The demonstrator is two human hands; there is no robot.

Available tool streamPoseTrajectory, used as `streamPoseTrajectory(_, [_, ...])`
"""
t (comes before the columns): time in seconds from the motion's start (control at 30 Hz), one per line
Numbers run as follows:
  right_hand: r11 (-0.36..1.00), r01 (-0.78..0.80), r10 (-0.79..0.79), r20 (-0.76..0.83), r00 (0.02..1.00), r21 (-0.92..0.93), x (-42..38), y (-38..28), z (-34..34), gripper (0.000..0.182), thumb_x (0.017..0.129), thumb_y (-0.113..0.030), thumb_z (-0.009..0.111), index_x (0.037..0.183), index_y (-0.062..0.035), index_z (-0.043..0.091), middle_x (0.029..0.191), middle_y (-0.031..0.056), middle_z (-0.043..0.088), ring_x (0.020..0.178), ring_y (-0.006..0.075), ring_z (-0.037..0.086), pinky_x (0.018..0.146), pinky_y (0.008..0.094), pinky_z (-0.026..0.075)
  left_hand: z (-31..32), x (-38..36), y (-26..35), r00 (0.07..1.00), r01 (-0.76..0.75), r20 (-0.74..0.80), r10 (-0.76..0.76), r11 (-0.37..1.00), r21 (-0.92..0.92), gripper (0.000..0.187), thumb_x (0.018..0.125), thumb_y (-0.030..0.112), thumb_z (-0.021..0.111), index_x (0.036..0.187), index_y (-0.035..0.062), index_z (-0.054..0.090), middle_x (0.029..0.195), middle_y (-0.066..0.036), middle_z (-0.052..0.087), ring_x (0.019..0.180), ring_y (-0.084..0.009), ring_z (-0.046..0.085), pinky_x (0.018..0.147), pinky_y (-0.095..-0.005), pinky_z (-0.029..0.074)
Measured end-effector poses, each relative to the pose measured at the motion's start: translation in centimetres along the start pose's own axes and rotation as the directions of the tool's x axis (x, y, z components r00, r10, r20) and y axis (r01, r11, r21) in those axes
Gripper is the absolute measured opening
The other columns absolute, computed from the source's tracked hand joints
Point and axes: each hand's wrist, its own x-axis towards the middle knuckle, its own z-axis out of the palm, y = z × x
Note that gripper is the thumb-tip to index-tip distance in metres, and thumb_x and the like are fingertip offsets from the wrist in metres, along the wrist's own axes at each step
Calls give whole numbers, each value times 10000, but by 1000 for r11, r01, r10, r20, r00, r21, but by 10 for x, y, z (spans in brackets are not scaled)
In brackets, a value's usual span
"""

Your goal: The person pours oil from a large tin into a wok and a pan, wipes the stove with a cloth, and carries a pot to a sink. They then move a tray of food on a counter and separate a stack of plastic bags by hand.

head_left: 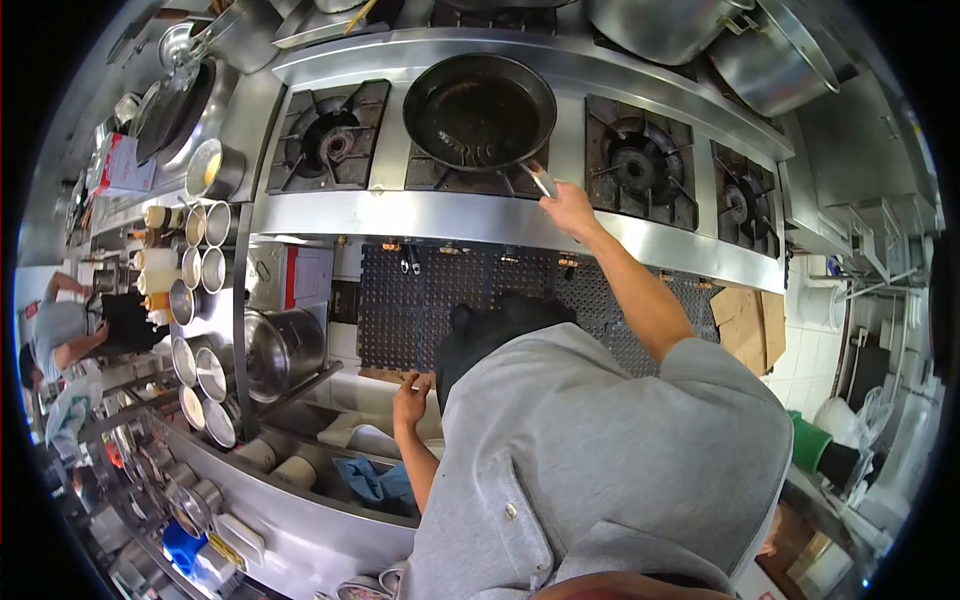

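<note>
A dark frying pan (424,105) rests over the middle burner of the stove, with a thin layer of shiny liquid, perhaps oil, across its bottom. Its metal handle points toward me and to the right. My right hand (570,211) is wrapped around the end of that handle, my arm stretched forward. Low at my left side hangs my left hand (410,401), its fingers loosely bent and a little apart, with nothing visible in them. It is near the sink counter's edge. No flame can be made out beneath the pan.
Bare burners (330,140) (640,165) flank the pan. Large stockpots (650,28) stand behind it. Several small metal containers (213,270) line the left counter, where another person (62,325) stands beyond. A rubber mat (420,320) covers the floor; flattened cardboard (745,330) lies right.
</note>
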Motion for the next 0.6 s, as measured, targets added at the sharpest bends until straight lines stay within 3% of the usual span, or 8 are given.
streamPoseTrajectory(0.13, [999,-25,22,-73,997,-42,-24,-26,-26,257,740,-198,592,825,42,558,617,126,569,461,228,552,409,366,437,-35,18,3,997,-71,8,71,994,82,484,816,362,592,1173,39,552,991,-231,626,963,-346,601,821,-396,453])
streamPoseTrajectory(0.17, [1000,-12,12,-59,998,10,-31,-35,-37,225,740,-188,589,791,28,550,561,79,527,411,183,499,372,339,402,-37,29,-5,997,-73,2,73,995,65,471,816,355,591,1152,26,561,1002,-224,627,988,-344,592,833,-398,449])
streamPoseTrajectory(0.27, [998,-48,49,-18,999,47,-37,-56,-70,174,741,-162,579,764,8,548,521,48,482,374,135,442,335,306,360,-40,68,-38,992,-123,23,124,992,-33,456,814,350,595,1131,23,574,1000,-211,631,981,-339,596,831,-394,450])
streamPoseTrajectory(0.4, [984,-61,63,-10,998,167,-59,-104,-114,152,757,-104,565,663,-52,457,465,-5,400,320,84,347,291,270,275,-47,89,-43,987,-157,33,159,985,-72,441,810,330,609,1098,-2,581,885,-171,662,842,-295,638,755,-353,473])
streamPoseTrajectory(0.43, [987,-71,75,-18,997,146,-62,-115,-126,150,758,-103,575,680,-59,455,478,-5,403,328,76,350,290,258,270,-56,75,-21,987,-159,22,160,986,-51,427,812,304,620,1091,-16,579,797,-141,661,726,-224,638,672,-308,477])
streamPoseTrajectory(0.53, [992,-29,34,-44,998,123,-57,-137,-158,170,778,-129,606,738,-40,467,510,-6,402,343,75,352,291,255,266,-61,65,0,991,-133,18,136,985,-108,412,817,273,626,1103,-20,574,756,-128,646,661,-161,608,608,-280,466])
streamPoseTrajectory(0.57, [994,-17,29,-105,994,112,-53,-144,-166,207,780,-144,630,738,-25,465,517,-3,401,350,77,353,293,254,264,-47,86,-25,988,-150,10,153,975,-163,413,824,260,622,1119,-23,566,791,-132,644,640,-144,590,568,-268,460])
streamPoseTrajectory(0.6, [994,21,-15,-56,998,110,-44,-147,-177,237,769,-149,656,728,-21,461,525,3,411,353,80,359,294,255,264,-42,87,-25,987,-155,1,158,973,-169,413,824,260,622,1119,-23,566,791,-132,644,640,-144,590,568,-268,460])
